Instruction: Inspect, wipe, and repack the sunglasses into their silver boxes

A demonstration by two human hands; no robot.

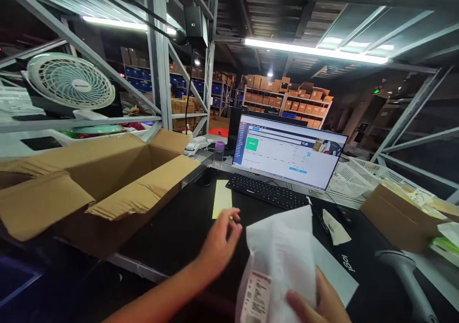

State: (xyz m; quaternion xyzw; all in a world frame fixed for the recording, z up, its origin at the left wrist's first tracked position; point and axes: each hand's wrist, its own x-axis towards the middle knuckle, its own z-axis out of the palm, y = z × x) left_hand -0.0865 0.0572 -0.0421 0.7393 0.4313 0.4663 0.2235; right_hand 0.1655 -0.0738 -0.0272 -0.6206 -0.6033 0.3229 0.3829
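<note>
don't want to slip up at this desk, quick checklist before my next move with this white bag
1. Grip: the white mailer bag is held in the right hand: ok.
2. Other hand: the left hand is open, holding nothing: ok.
3. Text: the printed label on the bag is too small and angled to read: cannot tell.
4. Box: the flaps of the cardboard box stand open: ok.
5. Scanner: the handheld barcode scanner lies on the desk to the right: ok.
6. Screen: the monitor is lit, but its details are unreadable: cannot tell.
</note>
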